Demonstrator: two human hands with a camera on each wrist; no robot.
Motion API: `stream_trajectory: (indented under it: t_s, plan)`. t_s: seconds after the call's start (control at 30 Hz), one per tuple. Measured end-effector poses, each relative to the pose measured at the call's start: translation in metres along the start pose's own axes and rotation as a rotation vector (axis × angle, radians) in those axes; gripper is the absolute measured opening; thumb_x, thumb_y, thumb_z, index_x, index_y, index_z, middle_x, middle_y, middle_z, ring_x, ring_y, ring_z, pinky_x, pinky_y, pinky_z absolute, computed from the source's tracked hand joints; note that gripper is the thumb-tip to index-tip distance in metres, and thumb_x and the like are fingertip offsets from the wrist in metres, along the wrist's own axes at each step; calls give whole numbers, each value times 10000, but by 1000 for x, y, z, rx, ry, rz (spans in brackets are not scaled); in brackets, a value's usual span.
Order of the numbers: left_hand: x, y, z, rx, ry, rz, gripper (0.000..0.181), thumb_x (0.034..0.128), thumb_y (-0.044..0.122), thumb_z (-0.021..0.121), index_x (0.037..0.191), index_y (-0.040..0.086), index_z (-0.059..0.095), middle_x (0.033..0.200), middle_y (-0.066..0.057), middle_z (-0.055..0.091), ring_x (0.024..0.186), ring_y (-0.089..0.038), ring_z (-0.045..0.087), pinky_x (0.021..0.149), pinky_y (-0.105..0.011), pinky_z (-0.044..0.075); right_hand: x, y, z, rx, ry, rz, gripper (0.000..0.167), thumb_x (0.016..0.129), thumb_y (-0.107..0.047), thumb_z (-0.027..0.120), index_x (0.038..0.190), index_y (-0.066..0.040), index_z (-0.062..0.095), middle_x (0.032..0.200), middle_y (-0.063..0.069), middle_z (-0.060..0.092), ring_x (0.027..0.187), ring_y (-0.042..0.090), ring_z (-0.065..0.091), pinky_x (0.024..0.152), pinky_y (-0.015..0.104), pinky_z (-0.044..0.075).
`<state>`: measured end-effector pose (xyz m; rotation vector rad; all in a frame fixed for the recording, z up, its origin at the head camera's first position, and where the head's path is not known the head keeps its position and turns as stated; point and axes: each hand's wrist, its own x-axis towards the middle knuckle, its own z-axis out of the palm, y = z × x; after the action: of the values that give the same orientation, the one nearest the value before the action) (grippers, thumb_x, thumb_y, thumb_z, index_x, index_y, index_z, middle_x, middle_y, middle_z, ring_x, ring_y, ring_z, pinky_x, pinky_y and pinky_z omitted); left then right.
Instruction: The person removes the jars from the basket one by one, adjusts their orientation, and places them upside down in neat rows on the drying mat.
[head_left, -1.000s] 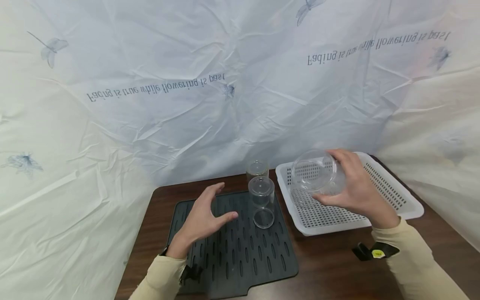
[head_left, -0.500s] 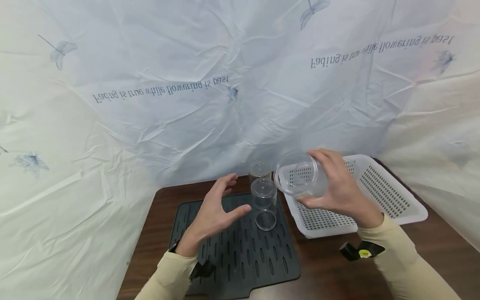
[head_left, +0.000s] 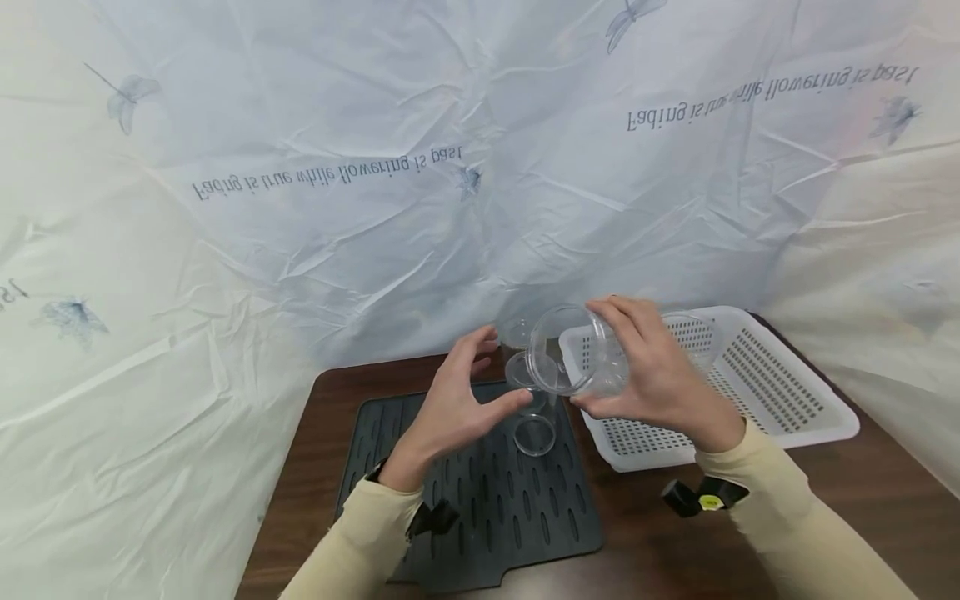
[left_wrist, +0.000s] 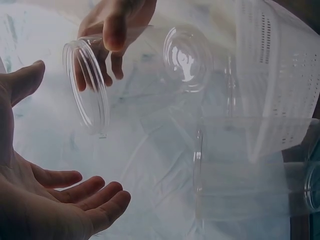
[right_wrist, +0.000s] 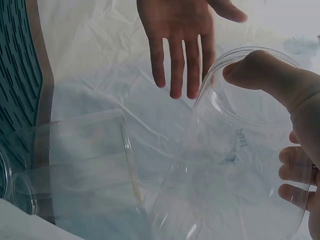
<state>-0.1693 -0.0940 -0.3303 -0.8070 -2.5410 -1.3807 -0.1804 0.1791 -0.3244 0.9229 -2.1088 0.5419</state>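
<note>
A large clear jar [head_left: 564, 354] is held tilted, its rim toward the left, above the gap between mat and basket. My right hand [head_left: 660, 379] grips its side with thumb and fingers; the thumb lies near the rim in the right wrist view. My left hand [head_left: 457, 404] is spread just left of the jar's rim [left_wrist: 87, 87], fingers apart, touching nothing. Behind the hands, two clear cylindrical containers stand at the dark mat's back right: the nearer one [head_left: 535, 435] on the mat, the farther one [head_left: 516, 333] partly hidden by hand and jar.
The ribbed dark mat [head_left: 525, 517] lies on the brown wooden table [head_left: 645, 550]. A white perforated basket [head_left: 795, 437] is at the right, with another clear container [head_left: 693, 333] visible in it behind my right hand. A printed white sheet [head_left: 375, 250] hangs behind the table.
My right hand has carried the jar leftward from over the basket. My left hand has moved right and slightly up, so the two hands are closer together.
</note>
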Motion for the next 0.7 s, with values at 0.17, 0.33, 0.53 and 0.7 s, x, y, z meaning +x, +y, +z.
stream_trajectory:
  t_s: [0.17, 0.33, 0.53, 0.7]
  plan:
    - [4, 3, 4, -23, -7, 47, 891, 835, 360, 773, 1540, 154, 267, 1488, -50, 382, 1330, -232, 450, 1093, -392, 420, 5, -6, 4, -14, -18, -48, 1111, 456, -384, 909, 1378, 47, 465, 1269, 235, 506, 1147, 369, 473, 918, 473, 433]
    - [6, 5, 7, -39, -15, 73, 909, 848, 424, 747, 1552, 164, 236, 1511, -61, 357, 1352, -241, 430, 1086, -414, 427, 6, -10, 10, -23, -6, -93, 1071, 467, -368, 904, 1350, 70, 485, 1256, 241, 510, 1120, 373, 481, 902, 482, 448]
    - [5, 9, 11, -40, -4, 84, 942, 838, 519, 719, 1563, 214, 200, 1545, -56, 323, 1397, -226, 376, 1085, -413, 426, 7, -16, 15, -29, -9, -111, 1027, 488, -373, 884, 1331, 70, 501, 1261, 230, 517, 1135, 379, 473, 909, 509, 453]
    - [8, 13, 10, -21, -12, 74, 949, 828, 512, 731, 1563, 260, 187, 1527, 21, 333, 1370, -184, 390, 1051, -444, 445, 10, -20, 19, -37, -15, -112, 1053, 472, -389, 891, 1337, 61, 492, 1266, 199, 521, 1141, 357, 472, 951, 481, 436]
